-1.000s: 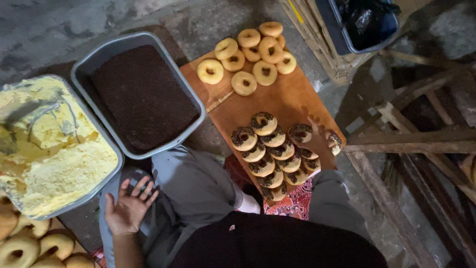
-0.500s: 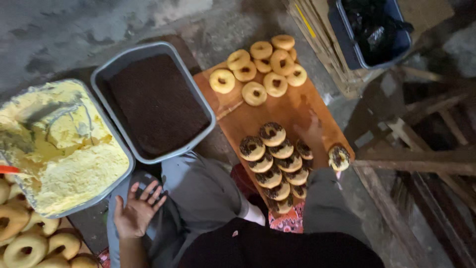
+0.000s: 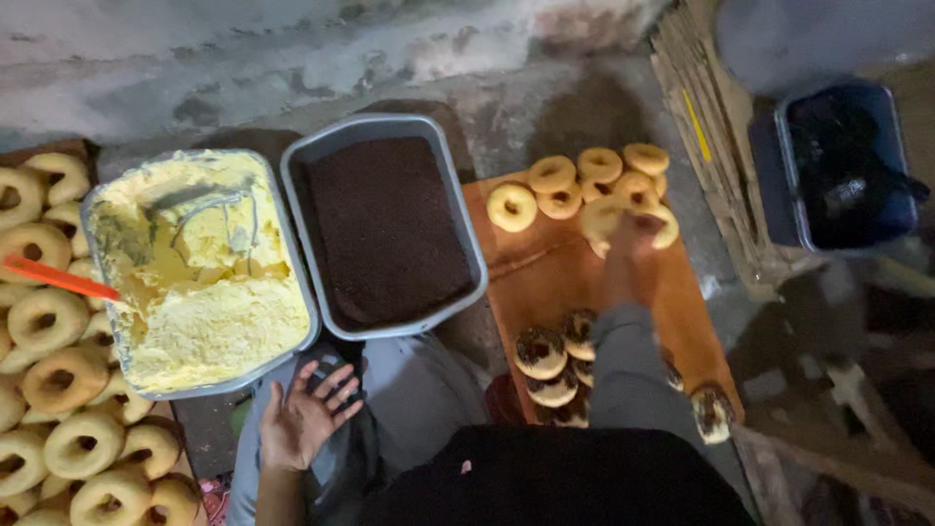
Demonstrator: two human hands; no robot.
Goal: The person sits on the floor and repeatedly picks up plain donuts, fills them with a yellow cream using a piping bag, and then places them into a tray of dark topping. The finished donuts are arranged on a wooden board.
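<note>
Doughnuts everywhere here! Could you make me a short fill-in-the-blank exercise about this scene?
1. The right hand reaches to the plain doughnuts on the ____ board.
2. The grey tray holds ____ brown sprinkles.
3. The left hand rests open, palm ____.

Missing words: wooden; dark; up

floor (image 3: 292, 68) | cream tray (image 3: 102, 205) | sprinkle tray (image 3: 458, 209) | board (image 3: 555, 282)

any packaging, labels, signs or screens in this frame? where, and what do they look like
No labels, signs or screens show.
Flattened cardboard: top right, beside the wooden board, brown, stacked flat sheets with a yellow strip.
Blue tub: far right, rectangular, dark bag-like contents, too dim to tell.
</note>
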